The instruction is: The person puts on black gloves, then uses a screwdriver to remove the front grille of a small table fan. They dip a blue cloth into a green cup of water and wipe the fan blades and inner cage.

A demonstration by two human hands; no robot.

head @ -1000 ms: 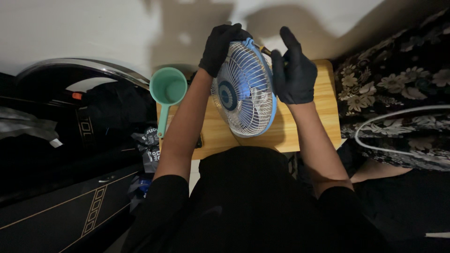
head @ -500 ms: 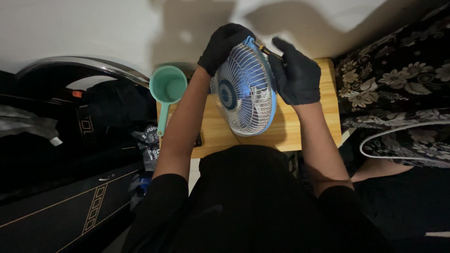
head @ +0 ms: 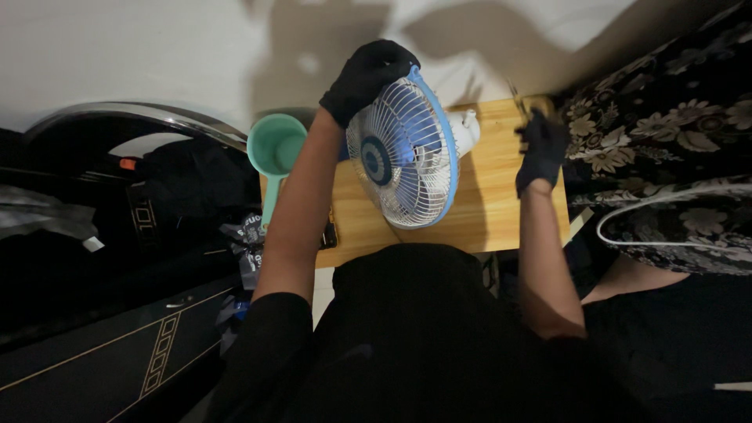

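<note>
A dark glossy cabinet with pale line ornament [head: 117, 345] fills the lower left, and a black cloth patterned with pale flowers [head: 666, 133] covers the right side. Between them stands a small light wooden table [head: 501, 196]. On it, tilted up on its edge, sits a small table fan with a white wire grille, blue rim and blue blades [head: 403, 153]; its white motor housing [head: 464, 129] points toward the far right. A mint-green plastic scoop with a long handle [head: 276, 153] lies at the table's left edge, just beside the left forearm. The left hand [head: 366, 74], in a black glove, curls its fingers over the top of the fan's blue rim and grips it. The right hand [head: 540, 149], also in a black glove, hovers over the table's right end, well apart from the fan, fingers closed around a thin screwdriver [head: 517, 98] whose shaft is blurred.
</note>
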